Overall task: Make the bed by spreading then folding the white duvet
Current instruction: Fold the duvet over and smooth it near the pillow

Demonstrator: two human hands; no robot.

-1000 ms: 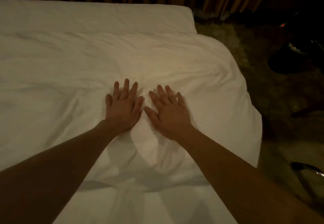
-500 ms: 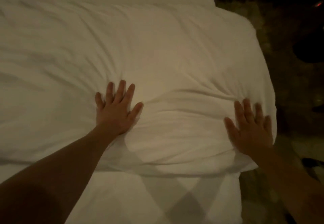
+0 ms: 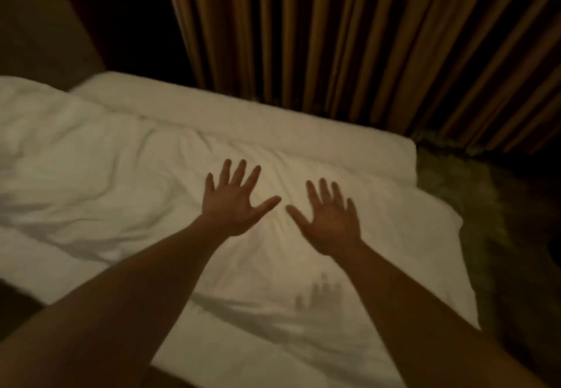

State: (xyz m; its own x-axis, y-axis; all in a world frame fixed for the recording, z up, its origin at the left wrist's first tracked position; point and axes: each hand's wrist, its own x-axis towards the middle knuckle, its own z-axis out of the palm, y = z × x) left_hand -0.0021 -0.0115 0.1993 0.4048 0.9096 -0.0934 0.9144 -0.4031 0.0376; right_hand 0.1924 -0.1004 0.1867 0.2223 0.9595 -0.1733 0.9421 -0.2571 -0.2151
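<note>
Both your hands have come up off the duvet [image 3: 127, 175] and drawn together. Your left hand [image 3: 233, 202] hangs above it, fingers splayed, holding nothing; your right hand [image 3: 331, 220] likewise. Duvet lies rumpled across the bed [image 3: 303, 128]; curtains [image 3: 349, 38] beyond.
</note>
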